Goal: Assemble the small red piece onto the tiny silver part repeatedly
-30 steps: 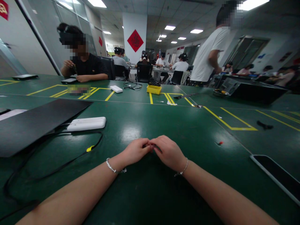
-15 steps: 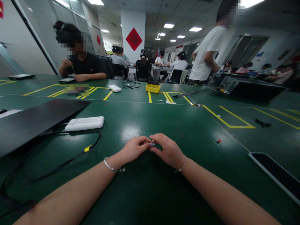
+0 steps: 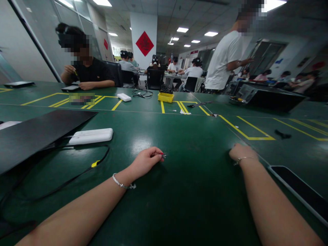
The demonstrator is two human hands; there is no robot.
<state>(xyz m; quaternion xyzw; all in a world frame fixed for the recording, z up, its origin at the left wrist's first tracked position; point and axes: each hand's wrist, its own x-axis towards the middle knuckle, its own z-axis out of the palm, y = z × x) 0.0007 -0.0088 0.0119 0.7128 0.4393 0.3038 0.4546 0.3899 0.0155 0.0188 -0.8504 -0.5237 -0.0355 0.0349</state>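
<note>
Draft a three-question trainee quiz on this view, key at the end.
1. Where does the left grip hold the small red-and-metal part?
A) On an open palm
B) At the fingertips
C) On the back of the hand

2. True or false: the phone lies to the right of the white power bank.

3. What, if anything, is in the right grip?

Key: 1. B. 2. True. 3. Cannot tell; its fingertips are hidden from view.

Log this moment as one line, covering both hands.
left hand: pinching small metallic piece | right hand: well apart, fingers hidden | right side: phone-like slab | left side: white block
</note>
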